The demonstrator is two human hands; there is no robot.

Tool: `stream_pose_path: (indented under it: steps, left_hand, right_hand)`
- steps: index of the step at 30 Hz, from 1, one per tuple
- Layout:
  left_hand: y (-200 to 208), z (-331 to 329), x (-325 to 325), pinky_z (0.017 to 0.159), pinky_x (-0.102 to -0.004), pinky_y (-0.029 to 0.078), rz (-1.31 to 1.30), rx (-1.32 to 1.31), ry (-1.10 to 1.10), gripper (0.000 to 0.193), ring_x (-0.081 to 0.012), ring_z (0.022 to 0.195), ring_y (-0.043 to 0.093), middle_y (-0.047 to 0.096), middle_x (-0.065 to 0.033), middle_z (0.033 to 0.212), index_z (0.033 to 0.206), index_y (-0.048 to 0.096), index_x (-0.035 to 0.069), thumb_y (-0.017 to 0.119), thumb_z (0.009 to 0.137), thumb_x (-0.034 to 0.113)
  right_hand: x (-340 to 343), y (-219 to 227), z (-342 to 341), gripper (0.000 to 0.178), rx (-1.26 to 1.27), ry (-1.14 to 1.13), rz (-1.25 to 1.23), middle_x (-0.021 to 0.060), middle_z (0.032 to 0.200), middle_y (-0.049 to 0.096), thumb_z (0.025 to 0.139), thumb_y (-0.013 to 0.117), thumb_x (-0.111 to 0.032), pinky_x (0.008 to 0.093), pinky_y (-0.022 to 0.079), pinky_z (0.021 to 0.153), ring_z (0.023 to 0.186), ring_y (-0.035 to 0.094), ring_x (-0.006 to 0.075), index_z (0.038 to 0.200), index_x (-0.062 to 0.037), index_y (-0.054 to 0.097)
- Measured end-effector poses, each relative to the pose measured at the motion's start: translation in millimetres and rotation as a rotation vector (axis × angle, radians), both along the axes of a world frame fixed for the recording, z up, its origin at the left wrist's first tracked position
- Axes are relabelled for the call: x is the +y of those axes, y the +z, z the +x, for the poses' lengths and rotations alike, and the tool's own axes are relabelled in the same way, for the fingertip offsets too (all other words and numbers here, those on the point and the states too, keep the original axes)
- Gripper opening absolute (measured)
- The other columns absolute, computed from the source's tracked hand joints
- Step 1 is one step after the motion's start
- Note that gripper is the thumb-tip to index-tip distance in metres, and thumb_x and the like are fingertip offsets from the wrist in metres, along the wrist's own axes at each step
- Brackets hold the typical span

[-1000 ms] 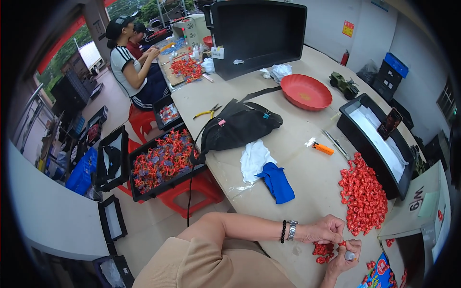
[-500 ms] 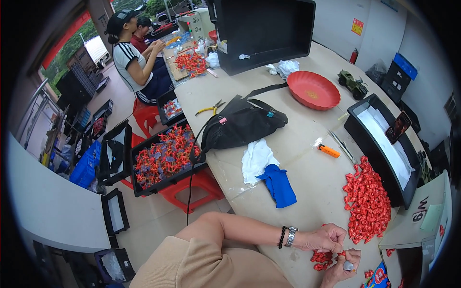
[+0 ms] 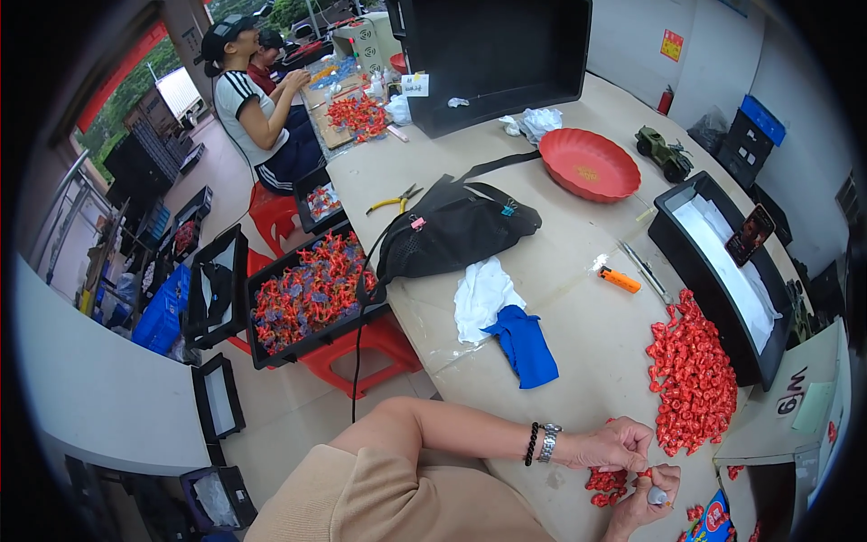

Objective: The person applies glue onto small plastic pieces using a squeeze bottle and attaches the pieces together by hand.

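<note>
My left hand [image 3: 616, 446], with a dark bead bracelet and a metal watch at its wrist, is closed in a pinch at the near right of the table. Its fingertips meet a small shiny red piece [image 3: 647, 474], mostly covered by fingers. Just below it, my right hand [image 3: 639, 508] is closed around a small whitish object with a rounded end [image 3: 657, 496], perhaps a bottle. The two hands nearly touch. Several red pieces [image 3: 605, 486] lie beside and partly under them. Beyond is a large pile of glossy red moulded pieces [image 3: 694, 379].
Right of the pile stands a black bin [image 3: 722, 271] with a phone [image 3: 750, 235] on it. An orange lighter [image 3: 619, 279], a blue cloth [image 3: 524, 348], a black bag [image 3: 456, 230] and a red bowl [image 3: 590, 165] lie farther off. Another person [image 3: 257, 108] sits far left.
Both hands keep nearly the same place and grip, with only slight finger movement. The whole view has shifted a little. The far seated person's head is tilted a little differently.
</note>
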State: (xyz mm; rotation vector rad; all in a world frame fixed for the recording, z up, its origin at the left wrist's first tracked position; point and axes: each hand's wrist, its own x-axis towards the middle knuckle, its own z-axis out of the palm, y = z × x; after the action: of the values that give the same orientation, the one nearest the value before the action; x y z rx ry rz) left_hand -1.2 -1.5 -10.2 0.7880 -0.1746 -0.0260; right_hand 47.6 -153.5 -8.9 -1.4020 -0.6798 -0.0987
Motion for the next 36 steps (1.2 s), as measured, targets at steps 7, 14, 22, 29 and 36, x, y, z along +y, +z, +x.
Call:
stream_pose_path:
  steps: [7,14,22,29,36]
  left_hand:
    - [0.8,-0.7,-1.5,0.039,-0.0178,0.024,0.009,0.03,0.022,0.026,0.0011,0.047,0.035,0.046,0.0058,0.061,0.076,0.05,0.005,0.069,0.086,0.02]
    - [1.1,-0.6,-2.2,0.037,-0.0179,0.024,0.01,0.024,0.025,0.027,0.001,0.045,0.035,0.045,0.0059,0.06,0.075,0.049,0.006,0.068,0.086,0.02]
    - [1.9,-1.0,-2.3,0.038,-0.0178,0.024,0.018,0.028,0.026,0.029,0.0009,0.045,0.034,0.045,0.0063,0.06,0.075,0.049,0.006,0.07,0.086,0.024]
    - [1.2,-0.3,-1.2,0.038,-0.018,0.024,0.032,0.018,0.028,0.033,0.0007,0.045,0.035,0.044,0.0063,0.06,0.075,0.049,0.006,0.071,0.084,0.029]
    - [-3.0,2.6,-3.2,0.039,-0.0182,0.024,0.026,0.013,0.021,0.033,0.0006,0.046,0.035,0.044,0.0063,0.06,0.075,0.049,0.006,0.071,0.084,0.029]
  right_hand:
    - [0.6,0.8,0.7,0.02,-0.027,-0.007,-0.004,0.0038,0.078,0.044,0.08,0.072,-0.006,0.0212,0.035,0.048,0.062,0.044,0.0107,0.081,-0.0037,0.052]
    - [-6.5,-8.5,6.2,0.018,-0.078,0.004,-0.028,0.0038,0.078,0.045,0.08,0.072,-0.008,0.021,0.034,0.048,0.065,0.045,0.0112,0.082,-0.0041,0.054]
    - [-8.0,-9.5,4.3,0.017,-0.033,-0.007,-0.034,0.0035,0.079,0.045,0.079,0.072,-0.006,0.0217,0.036,0.051,0.068,0.045,0.012,0.083,-0.005,0.055]
    - [-10.9,-7.6,9.8,0.021,-0.086,0.005,-0.048,0.0121,0.094,0.051,0.072,0.071,0.004,0.0293,0.051,0.057,0.071,0.052,0.0177,0.084,-0.0016,0.055]
    - [-8.1,-12.8,7.9,0.019,-0.011,-0.017,-0.026,0.0036,0.079,0.044,0.077,0.071,-0.002,0.0226,0.038,0.055,0.069,0.045,0.0123,0.081,-0.0056,0.053]
